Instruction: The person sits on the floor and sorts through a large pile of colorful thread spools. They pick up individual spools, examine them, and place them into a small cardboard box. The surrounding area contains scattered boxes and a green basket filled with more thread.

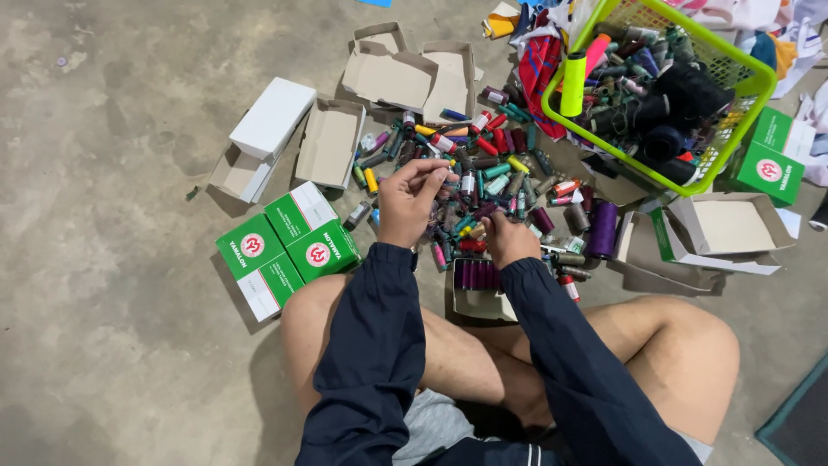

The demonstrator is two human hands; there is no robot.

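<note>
While seated, both hands [457,216] sorting thread spools [483,173], purple-filled box [477,285] below

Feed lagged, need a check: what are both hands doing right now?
Left hand: fingers pinched over the pile of small coloured thread spools; what it holds cannot be told.
Right hand: curled closed in the spools; contents hidden.

five closed green boxes [289,246]; one green basket [690,173]; two hands; thread spools [483,181] too many to count

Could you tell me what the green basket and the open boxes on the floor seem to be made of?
The green basket looks like moulded plastic: glossy, with a perforated lattice wall. The open boxes look like matte paperboard: dull brown insides, folded flaps and creased edges.
</note>
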